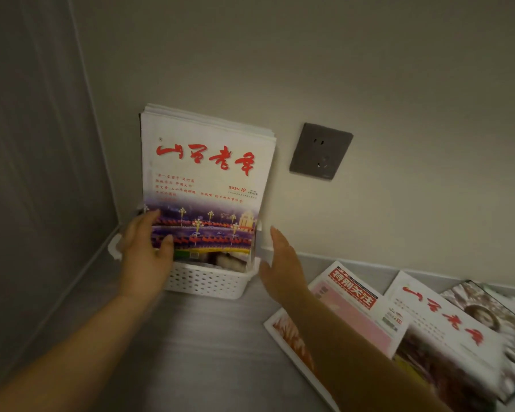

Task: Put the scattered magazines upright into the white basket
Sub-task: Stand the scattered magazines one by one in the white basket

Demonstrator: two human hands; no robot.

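Reaching left hand (144, 251): curled around the lower left edge of the front magazine (205, 185), thumb and one fingertip lying on the cover; sits in front of the basket's left end.
White basket (208, 281): perforated plastic, sitting on the grey counter (191, 352) in the far left corner, close against the back wall (399, 84).
Upright magazines (220, 126): stacked standing in the basket, leaning back onto the wall; frontmost shows a white cover, red brush-script title, "2025 10" and a night street picture.
Wall socket (321, 151): dark grey plate on the back wall, right of the stack.
Right hand (280, 257): fingers straight and together, holding nothing, just beside the basket's right end; touching it or not, cannot tell.
Scattered magazines (381, 337): lying flat and overlapping on the counter, near right; red-banner magazine (354, 295) with a pink panel, brush-script magazine (446, 325) partly over it, portrait-cover magazine (485, 316) furthest right.
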